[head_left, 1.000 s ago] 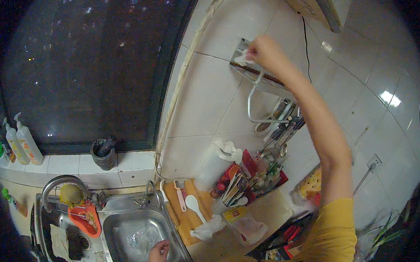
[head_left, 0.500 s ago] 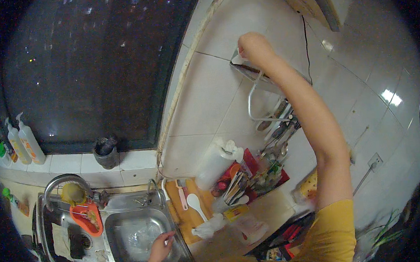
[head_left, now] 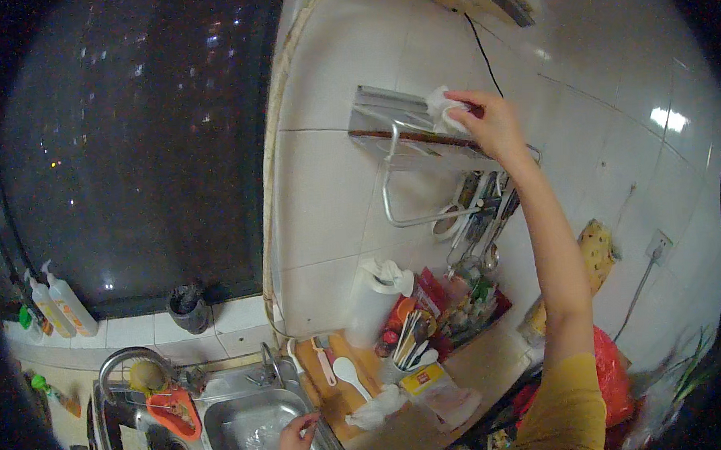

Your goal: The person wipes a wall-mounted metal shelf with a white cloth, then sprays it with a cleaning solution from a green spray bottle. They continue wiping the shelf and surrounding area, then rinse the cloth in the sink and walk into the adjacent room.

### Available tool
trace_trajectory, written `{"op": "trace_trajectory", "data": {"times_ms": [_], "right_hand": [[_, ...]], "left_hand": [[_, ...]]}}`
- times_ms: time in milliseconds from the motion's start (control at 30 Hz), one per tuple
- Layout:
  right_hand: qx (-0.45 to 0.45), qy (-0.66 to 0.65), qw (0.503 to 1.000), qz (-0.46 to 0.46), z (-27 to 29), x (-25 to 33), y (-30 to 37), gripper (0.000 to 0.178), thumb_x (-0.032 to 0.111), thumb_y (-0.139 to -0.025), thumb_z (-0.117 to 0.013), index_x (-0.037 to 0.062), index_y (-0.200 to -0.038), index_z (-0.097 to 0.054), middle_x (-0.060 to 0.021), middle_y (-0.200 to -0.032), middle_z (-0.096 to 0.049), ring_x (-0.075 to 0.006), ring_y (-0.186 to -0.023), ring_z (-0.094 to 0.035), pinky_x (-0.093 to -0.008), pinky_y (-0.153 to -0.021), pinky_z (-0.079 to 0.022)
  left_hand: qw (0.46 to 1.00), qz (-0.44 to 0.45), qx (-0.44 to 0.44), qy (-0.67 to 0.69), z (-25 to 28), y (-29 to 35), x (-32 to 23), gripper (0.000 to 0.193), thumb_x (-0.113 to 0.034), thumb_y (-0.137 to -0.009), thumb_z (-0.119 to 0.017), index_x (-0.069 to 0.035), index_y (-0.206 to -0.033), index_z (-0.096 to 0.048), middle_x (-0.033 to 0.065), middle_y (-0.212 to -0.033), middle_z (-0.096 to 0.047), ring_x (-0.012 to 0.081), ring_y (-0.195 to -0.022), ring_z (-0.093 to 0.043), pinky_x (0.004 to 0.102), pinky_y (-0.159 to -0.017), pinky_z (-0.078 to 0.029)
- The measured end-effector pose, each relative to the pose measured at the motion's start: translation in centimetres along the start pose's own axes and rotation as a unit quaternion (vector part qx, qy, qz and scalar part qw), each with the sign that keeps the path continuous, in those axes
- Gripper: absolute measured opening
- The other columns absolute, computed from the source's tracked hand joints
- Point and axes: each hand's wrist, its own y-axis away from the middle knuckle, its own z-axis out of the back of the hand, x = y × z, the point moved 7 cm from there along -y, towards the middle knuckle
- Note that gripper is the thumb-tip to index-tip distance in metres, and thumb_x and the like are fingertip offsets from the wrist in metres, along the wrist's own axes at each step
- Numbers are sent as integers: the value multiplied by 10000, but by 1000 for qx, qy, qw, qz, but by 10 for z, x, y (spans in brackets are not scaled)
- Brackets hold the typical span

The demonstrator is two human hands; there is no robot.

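Two hands (head_left: 495,129) (head_left: 296,443) apart, wad (head_left: 442,113) at rack edge (head_left: 395,96)

Open air lies leftward of the bare right hand (head_left: 494,124) along the long grey metal wall rack (head_left: 385,105); beneath, a protruding bent silver bar (head_left: 429,219), hanging steel utensils (head_left: 487,223) and an upright white paper roll (head_left: 372,309) obstruct passage.
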Motion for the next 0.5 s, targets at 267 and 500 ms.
{"op": "trace_trajectory", "data": {"times_ms": [267,500], "right_hand": [[18,-134,990,27,-38,18,3,255,129,-731,-604,75,-980,-610,-47,-831,-591,-110,-737,-521,-229,-659,-418],[-112,-245,951,-150,-35,-24,10,237,151,-784,-566,44,-995,-580,-57,-906,-577,-109,-796,-535,-218,-682,-429]], "left_hand": [[999,-38,-1,-30,-21,15,48,213,-76,-787,-542,-60,-998,-571,70,-960,-600,181,-854,-581,284,-756,-452],[999,30,-17,0,-27,30,-20,213,-80,-813,-517,-45,-1019,-555,85,-979,-584,167,-909,-558,288,-810,-429]]}}
